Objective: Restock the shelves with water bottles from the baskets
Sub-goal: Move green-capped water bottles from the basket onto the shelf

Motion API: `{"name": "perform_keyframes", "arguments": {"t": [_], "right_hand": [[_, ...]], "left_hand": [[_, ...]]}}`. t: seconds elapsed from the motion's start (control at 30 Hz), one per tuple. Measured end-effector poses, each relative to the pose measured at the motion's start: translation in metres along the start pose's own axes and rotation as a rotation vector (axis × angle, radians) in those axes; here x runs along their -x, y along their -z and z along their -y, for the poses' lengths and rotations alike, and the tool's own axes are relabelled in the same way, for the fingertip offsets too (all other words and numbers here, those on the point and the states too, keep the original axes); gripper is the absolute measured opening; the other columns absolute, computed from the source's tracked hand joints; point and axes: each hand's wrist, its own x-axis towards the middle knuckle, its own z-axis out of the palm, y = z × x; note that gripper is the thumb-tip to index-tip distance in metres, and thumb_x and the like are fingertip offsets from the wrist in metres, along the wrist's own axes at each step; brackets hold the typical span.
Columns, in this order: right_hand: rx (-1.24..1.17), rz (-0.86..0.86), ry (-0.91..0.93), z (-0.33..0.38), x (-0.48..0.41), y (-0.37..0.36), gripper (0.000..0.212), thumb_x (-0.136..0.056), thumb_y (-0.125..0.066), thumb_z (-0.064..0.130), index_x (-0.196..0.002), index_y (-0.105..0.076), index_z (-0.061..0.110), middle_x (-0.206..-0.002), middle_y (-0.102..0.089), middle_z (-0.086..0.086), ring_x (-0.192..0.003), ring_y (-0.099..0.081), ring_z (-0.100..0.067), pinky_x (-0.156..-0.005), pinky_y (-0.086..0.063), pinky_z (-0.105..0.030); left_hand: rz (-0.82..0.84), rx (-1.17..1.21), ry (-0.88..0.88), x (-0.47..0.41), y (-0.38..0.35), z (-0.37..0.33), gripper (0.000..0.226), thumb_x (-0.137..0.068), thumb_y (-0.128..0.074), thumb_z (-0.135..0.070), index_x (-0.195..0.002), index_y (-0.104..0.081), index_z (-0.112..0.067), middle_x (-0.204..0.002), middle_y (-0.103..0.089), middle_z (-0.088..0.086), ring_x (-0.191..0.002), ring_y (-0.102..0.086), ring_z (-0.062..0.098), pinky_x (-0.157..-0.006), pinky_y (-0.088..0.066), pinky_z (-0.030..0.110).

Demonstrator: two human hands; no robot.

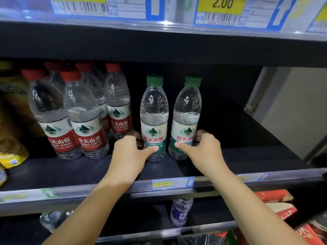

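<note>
Two green-capped water bottles stand upright side by side on the dark middle shelf. My left hand wraps the lower part of the left green-capped bottle, thumb across its green label. My right hand grips the right green-capped bottle low down, thumb on its label and fingers behind it. Left of them stands a group of several red-capped water bottles with red labels. No basket is in view.
Yellow packaged goods sit at the shelf's left end. Open dark shelf lies right of the green-capped bottles. A price tag marks the shelf edge. Below are a purple-labelled bottle and red boxes. The upper shelf's underside hangs close above.
</note>
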Motion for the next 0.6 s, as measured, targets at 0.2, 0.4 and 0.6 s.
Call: {"name": "perform_keyframes", "arguments": {"t": [0.2, 0.4, 0.6], "right_hand": [[-0.004, -0.03, 0.013, 0.012, -0.033, -0.029, 0.045, -0.08, -0.077, 0.025, -0.117, -0.061, 0.005, -0.117, -0.067, -0.009, -0.107, -0.063, -0.025, -0.08, -0.047, -0.025], [0.02, -0.027, 0.002, 0.022, -0.054, -0.043, 0.041, -0.081, -0.075, 0.026, -0.114, -0.062, 0.004, -0.12, -0.066, -0.01, -0.112, -0.061, -0.025, -0.075, -0.035, -0.016], [-0.029, 0.006, -0.052, 0.023, -0.058, -0.048, 0.051, -0.081, -0.075, 0.03, -0.122, -0.058, 0.004, -0.127, -0.062, -0.012, -0.116, -0.059, -0.027, -0.085, -0.044, -0.024]], "left_hand": [[-0.061, -0.069, 0.0, -0.032, -0.011, 0.001, 0.038, -0.08, -0.077, -0.027, -0.104, -0.063, -0.001, -0.102, -0.07, 0.014, -0.094, -0.064, 0.031, -0.073, -0.046, 0.033], [-0.045, -0.18, 0.099, -0.061, -0.014, -0.001, 0.041, -0.084, -0.072, -0.034, -0.11, -0.062, -0.003, -0.107, -0.068, 0.015, -0.102, -0.062, 0.033, -0.071, -0.038, 0.028], [-0.027, -0.187, 0.155, -0.061, -0.013, -0.004, 0.044, -0.086, -0.067, -0.042, -0.097, -0.061, 0.0, -0.097, -0.067, 0.017, -0.097, -0.062, 0.035, -0.066, -0.034, 0.03]]}}
